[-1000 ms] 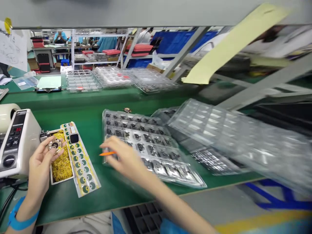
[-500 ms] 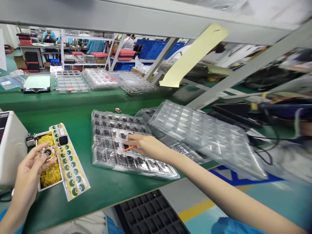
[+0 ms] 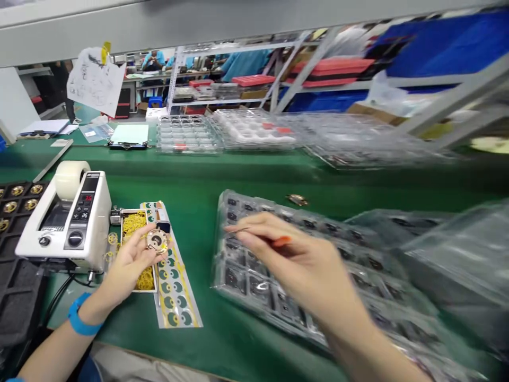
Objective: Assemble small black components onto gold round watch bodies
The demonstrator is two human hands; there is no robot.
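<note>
My left hand [image 3: 133,260] pinches a round, gold-rimmed watch part [image 3: 157,241] with a grey inner face. It is raised above a white box [image 3: 155,284] filled with yellow shreds and a strip of dark green stickers [image 3: 175,289]. My right hand [image 3: 306,260] is closed around a slim orange tool [image 3: 281,241] with a thin dark tip pointing left. This hand is over the left part of a clear compartment tray [image 3: 258,305] holding small dark parts. Whether the tip grips anything is too small to tell.
A white tape dispenser [image 3: 89,212] stands at left beside a black tray [image 3: 19,297] with round gold parts. Another small metal part [image 3: 297,199] lies behind the clear tray. More clear trays [image 3: 254,130] and a clipboard [image 3: 129,135] rest on the back ledge. A grey beam [image 3: 238,26] crosses overhead.
The view has swung left, bringing the tape dispenser and black tray into sight. My right hand has shifted toward the clear tray's left side. My left hand still holds the round watch part.
</note>
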